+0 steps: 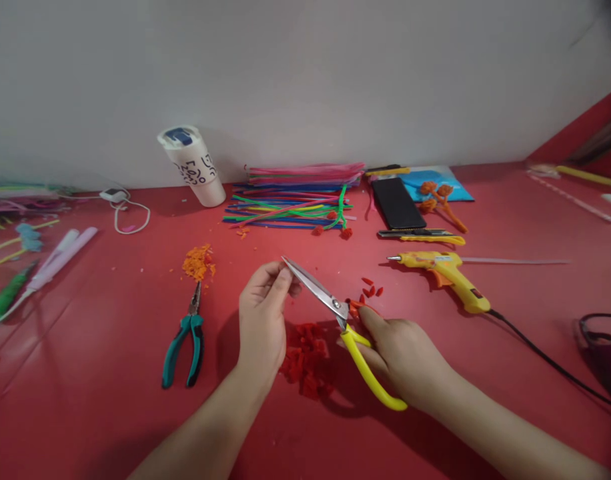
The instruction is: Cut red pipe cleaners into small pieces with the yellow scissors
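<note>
My right hand grips the yellow handles of a pair of scissors, whose steel blades point up and left and are closed. My left hand pinches its fingertips together right at the blade tips; what it holds is too small to make out. Between my wrists lies a heap of red cuttings on the red table. A few small red pieces lie just beyond the scissors' pivot.
Teal-handled pliers and orange cuttings lie to the left. A yellow glue gun with a black cable is on the right. Behind are coloured pipe cleaners, a white cup, a black phone, a utility knife.
</note>
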The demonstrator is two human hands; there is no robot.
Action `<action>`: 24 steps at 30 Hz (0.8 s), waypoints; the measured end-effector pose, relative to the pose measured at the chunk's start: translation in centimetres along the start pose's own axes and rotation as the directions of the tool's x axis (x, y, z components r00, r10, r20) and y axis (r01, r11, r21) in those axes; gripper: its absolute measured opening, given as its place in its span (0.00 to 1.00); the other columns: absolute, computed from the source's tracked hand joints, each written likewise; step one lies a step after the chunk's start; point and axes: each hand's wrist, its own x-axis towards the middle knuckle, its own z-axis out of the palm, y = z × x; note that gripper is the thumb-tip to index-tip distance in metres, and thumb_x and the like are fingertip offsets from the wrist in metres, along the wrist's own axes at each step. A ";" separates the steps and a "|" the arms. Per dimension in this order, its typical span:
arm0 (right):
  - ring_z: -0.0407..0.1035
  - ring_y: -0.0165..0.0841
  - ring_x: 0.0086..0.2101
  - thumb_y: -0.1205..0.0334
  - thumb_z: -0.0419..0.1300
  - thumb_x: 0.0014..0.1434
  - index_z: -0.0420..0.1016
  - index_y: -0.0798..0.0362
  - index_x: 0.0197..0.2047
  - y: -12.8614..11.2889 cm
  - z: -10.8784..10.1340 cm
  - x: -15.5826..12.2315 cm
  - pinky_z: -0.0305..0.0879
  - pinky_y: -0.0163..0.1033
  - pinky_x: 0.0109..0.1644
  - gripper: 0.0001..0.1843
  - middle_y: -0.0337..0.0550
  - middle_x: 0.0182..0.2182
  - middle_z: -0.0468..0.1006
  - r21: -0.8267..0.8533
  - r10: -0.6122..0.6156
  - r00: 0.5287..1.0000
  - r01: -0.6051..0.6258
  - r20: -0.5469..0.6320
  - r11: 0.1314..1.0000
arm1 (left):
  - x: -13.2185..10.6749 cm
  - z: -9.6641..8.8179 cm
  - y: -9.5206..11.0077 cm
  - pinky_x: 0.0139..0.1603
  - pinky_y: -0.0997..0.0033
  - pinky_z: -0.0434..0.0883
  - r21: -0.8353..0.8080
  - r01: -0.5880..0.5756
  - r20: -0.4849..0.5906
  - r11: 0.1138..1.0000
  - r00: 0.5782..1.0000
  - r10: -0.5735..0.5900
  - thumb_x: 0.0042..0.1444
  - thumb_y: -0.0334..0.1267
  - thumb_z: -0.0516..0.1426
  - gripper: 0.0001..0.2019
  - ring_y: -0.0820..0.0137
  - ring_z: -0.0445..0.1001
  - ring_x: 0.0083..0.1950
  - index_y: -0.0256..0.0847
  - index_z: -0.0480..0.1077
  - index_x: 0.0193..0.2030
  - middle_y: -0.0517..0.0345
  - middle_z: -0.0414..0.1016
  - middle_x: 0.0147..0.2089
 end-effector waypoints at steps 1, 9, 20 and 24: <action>0.62 0.32 0.15 0.46 0.40 0.58 0.59 0.52 0.29 0.0 0.0 0.0 0.38 0.34 0.20 0.19 0.38 0.13 0.67 0.011 0.009 1.000 -0.009 -0.001 1.000 | 0.0 0.0 0.0 0.33 0.78 0.63 0.000 -0.002 -0.004 1.000 1.000 0.002 0.50 0.34 0.56 0.03 0.78 0.66 0.29 0.40 0.71 0.30 0.61 0.70 0.28; 0.56 0.26 0.17 0.47 0.47 0.54 0.55 0.51 0.23 -0.3 -1.6 0.9 0.49 0.31 0.20 0.17 0.32 0.15 0.59 0.621 0.122 0.991 -0.125 0.047 0.774 | -0.6 0.5 0.3 0.29 0.79 0.64 -0.014 0.250 0.190 0.968 0.951 -0.243 0.49 0.32 0.56 0.02 0.79 0.66 0.26 0.37 0.69 0.28 0.61 0.70 0.25; 0.48 0.22 0.07 0.53 0.53 0.50 0.58 0.51 0.31 -0.6 -1.7 1.0 0.54 0.29 0.12 0.12 0.22 0.06 0.54 0.975 0.182 0.970 -0.182 0.158 0.125 | -1.8 1.0 0.1 0.26 0.79 0.63 0.279 0.459 0.482 0.843 0.693 -0.537 0.47 0.34 0.58 0.04 0.79 0.66 0.23 0.36 0.69 0.27 0.61 0.70 0.23; 0.50 0.22 0.07 0.55 0.52 0.50 0.58 0.52 0.26 -0.5 -1.8 1.3 0.56 0.30 0.13 0.09 0.23 0.05 0.54 0.972 0.124 0.976 -0.196 0.180 0.130 | -1.7 0.9 0.0 0.25 0.79 0.63 0.342 0.439 0.475 0.831 0.682 -0.556 0.47 0.35 0.57 0.04 0.79 0.65 0.22 0.36 0.69 0.26 0.61 0.69 0.22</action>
